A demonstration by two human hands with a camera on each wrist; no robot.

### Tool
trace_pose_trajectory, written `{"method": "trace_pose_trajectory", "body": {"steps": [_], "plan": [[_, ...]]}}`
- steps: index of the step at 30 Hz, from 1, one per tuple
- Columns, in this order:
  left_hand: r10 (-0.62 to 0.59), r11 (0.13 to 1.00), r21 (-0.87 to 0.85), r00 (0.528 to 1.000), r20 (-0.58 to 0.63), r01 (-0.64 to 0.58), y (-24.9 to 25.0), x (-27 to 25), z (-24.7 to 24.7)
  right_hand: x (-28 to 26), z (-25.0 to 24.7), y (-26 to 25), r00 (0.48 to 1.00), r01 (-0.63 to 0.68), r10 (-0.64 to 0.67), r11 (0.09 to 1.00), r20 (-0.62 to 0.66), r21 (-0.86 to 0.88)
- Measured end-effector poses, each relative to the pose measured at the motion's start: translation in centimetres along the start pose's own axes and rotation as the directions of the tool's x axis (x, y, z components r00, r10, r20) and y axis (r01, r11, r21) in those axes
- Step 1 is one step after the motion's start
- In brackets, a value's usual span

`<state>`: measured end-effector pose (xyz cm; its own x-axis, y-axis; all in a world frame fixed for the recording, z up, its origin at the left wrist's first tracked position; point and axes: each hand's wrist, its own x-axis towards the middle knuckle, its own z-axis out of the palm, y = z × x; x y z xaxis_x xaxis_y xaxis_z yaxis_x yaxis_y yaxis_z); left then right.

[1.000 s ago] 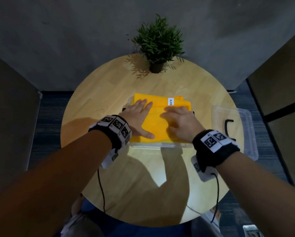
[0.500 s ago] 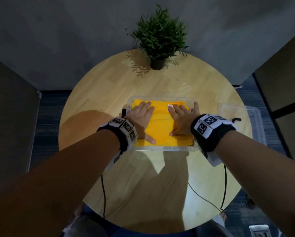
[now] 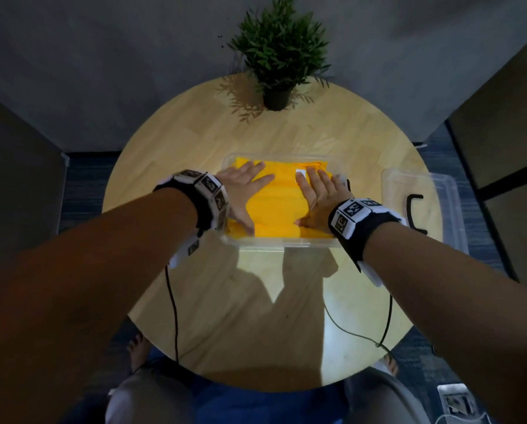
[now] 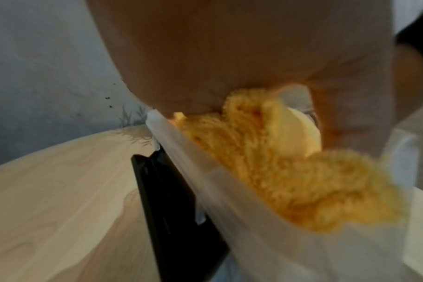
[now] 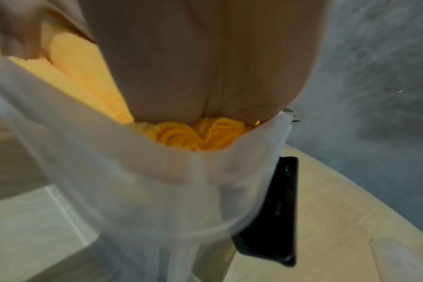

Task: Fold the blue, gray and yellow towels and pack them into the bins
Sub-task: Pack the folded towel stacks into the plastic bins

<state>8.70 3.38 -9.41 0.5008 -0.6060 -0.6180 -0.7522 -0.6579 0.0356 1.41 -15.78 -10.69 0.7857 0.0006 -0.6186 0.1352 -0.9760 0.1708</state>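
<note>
At table centre — clear plastic bin (image 3: 282,242) containing folded yellow towel (image 3: 282,209). Left hand (image 3: 244,194) at 9 o'clock, right hand (image 3: 316,199) at 3 o'clock — both flat, fingers straight, pressing the towel, gripping nothing.
</note>
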Motion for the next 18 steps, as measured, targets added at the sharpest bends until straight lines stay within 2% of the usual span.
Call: {"method": "trace_pose_trajectory", "body": {"steps": [1,4,7,11,13,18], "plan": [[-0.019,0.999,0.032,1.000,0.006,0.019,-0.1,-0.1,-0.2,0.0,0.0,0.0,1.000,0.001,-0.001,1.000,-0.002,0.001],[-0.122,0.978,0.161,0.988,-0.091,0.135,0.9,-0.5,0.5,-0.2,0.1,0.0,1.000,0.003,-0.004,1.000,-0.025,-0.028],[-0.193,0.953,0.212,0.973,-0.127,0.217,1.8,-0.8,1.2,-0.3,0.1,0.1,0.999,0.001,-0.005,0.996,-0.048,-0.087],[-0.259,0.962,0.055,0.959,-0.113,0.266,2.0,-1.5,1.1,-0.6,0.0,0.3,0.997,0.008,-0.014,0.996,-0.074,-0.089],[-0.284,0.956,0.040,0.950,-0.127,0.291,2.0,-1.7,1.1,-0.6,0.0,0.4,0.996,0.013,-0.020,0.997,-0.090,-0.073],[-0.307,0.911,0.246,0.942,-0.134,0.332,2.5,-1.9,0.3,-0.6,-0.3,0.4,0.993,0.027,-0.037,0.995,-0.108,-0.098]]}}
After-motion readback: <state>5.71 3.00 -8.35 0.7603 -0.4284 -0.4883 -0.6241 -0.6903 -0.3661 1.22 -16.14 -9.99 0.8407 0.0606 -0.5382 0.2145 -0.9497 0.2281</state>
